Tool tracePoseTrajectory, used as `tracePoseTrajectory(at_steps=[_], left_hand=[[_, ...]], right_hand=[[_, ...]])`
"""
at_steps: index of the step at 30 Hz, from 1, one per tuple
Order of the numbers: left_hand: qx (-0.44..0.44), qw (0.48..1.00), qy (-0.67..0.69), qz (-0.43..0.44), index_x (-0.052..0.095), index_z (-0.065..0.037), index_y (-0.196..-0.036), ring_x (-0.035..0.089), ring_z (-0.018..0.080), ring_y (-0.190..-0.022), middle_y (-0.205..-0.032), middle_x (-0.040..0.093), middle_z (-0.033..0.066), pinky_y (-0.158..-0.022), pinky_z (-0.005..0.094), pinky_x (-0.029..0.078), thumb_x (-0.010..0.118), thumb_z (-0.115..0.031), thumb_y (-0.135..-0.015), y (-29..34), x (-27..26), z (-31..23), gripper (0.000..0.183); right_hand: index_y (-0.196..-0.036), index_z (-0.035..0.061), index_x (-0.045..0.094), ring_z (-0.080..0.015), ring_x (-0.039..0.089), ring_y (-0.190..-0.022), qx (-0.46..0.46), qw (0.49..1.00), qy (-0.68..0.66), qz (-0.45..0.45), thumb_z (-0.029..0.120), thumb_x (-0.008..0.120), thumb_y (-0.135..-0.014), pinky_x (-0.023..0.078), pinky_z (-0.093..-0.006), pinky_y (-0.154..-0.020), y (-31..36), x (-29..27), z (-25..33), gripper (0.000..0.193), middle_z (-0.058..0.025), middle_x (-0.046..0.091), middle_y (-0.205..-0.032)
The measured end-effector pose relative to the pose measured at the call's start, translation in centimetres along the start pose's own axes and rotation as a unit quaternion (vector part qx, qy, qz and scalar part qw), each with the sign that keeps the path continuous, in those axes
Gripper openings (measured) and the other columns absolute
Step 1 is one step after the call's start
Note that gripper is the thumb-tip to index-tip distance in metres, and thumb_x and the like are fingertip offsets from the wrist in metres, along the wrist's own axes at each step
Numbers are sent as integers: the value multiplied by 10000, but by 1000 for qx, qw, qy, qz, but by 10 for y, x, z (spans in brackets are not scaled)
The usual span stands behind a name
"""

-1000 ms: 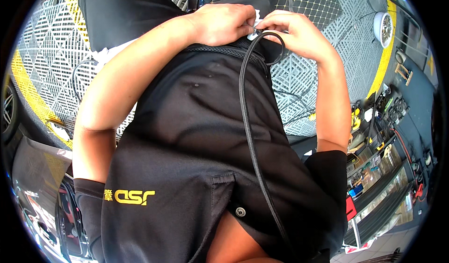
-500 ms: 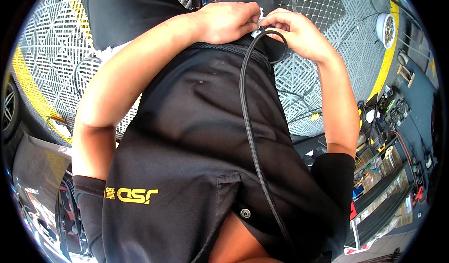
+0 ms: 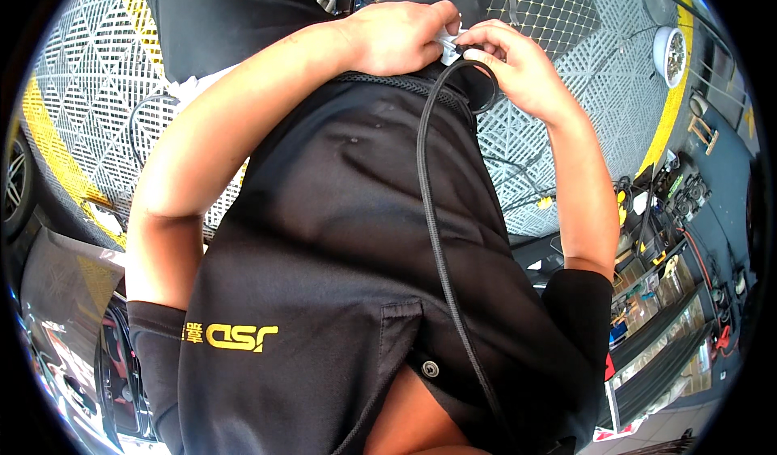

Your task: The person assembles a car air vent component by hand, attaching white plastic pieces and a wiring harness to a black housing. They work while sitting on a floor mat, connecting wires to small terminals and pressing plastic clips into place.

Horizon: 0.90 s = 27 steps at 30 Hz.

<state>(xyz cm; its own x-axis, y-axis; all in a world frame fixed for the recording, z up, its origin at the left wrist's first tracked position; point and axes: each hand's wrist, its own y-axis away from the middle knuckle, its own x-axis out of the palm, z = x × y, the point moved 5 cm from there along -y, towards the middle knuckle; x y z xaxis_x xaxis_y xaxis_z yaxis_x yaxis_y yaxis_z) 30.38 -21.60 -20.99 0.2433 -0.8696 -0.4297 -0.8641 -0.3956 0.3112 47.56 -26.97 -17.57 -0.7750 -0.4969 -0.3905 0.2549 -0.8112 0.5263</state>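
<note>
Both hands meet over my lap at the top of the view. My left hand is closed, and its fingertips pinch a small crumpled white piece, perhaps tissue or thin plastic. Beside it, my right hand has thumb and fingers closed on the end of a black braided cable, right against the white piece. From there the cable makes a small loop and runs down the front of my black shirt. What sits at the cable's tip is mostly hidden by the fingers.
Grey lattice floor tiles with a yellow border surround me. A white bowl of small parts stands at the right. Tools and cables lie further right. Car parts and a wheel show at the left.
My right hand has drawn slightly to the right, away from the left. More of the white piece now shows between them. The left hand has barely moved.
</note>
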Motion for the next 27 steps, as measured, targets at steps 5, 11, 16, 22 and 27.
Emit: tracePoseTrajectory(at_steps=[5, 11, 16, 22, 27], left_hand=[[22, 1000, 3, -17, 496, -43, -1320, 664, 414, -1132, -1170, 697, 223, -965, 493, 532, 648, -173, -949, 0, -1, 1, 422], [36, 997, -1, -74, 508, -36, -1293, 686, 417, -1079, -1130, 716, 229, -903, 493, 563, 706, -152, -925, 7, -7, -3, 434], [36, 987, -5, -157, 531, -39, -1271, 708, 405, -1041, -1093, 723, 226, -882, 453, 578, 775, -134, -889, 12, -29, -12, 463], [39, 981, 36, -186, 563, -43, -1296, 721, 356, -1082, -1105, 727, 211, -927, 417, 568, 786, -69, -859, 16, -64, -24, 491], [50, 982, 21, -182, 599, -84, -1349, 730, 327, -1075, -1141, 734, 169, -925, 400, 568, 774, -26, -837, 19, -70, -37, 544]], right_hand=[[-1173, 33, 715, -153, 614, -909, -38, 997, 56, -27, 101, 678, -984, 516, -298, -832, 6, 2, 5, 204, -28, 662, -1080], [-1203, 39, 614, -150, 620, -899, -9, 988, -97, -120, 102, 638, -1000, 522, -325, -829, 9, -5, -3, 214, -64, 669, -1007], [-1140, 38, 561, -116, 640, -893, -1, 991, 14, -133, 105, 621, -986, 510, -280, -813, 8, -6, 11, 178, -66, 693, -1004], [-1052, 99, 691, -219, 726, -796, -79, 942, 143, -293, 239, 822, -863, 577, -328, -713, 7, -18, 49, 269, -43, 737, -948], [-973, 146, 694, -236, 722, -789, -141, 868, 352, -320, 259, 851, -803, 566, -369, -631, 3, -20, 69, 258, -2, 698, -868]])
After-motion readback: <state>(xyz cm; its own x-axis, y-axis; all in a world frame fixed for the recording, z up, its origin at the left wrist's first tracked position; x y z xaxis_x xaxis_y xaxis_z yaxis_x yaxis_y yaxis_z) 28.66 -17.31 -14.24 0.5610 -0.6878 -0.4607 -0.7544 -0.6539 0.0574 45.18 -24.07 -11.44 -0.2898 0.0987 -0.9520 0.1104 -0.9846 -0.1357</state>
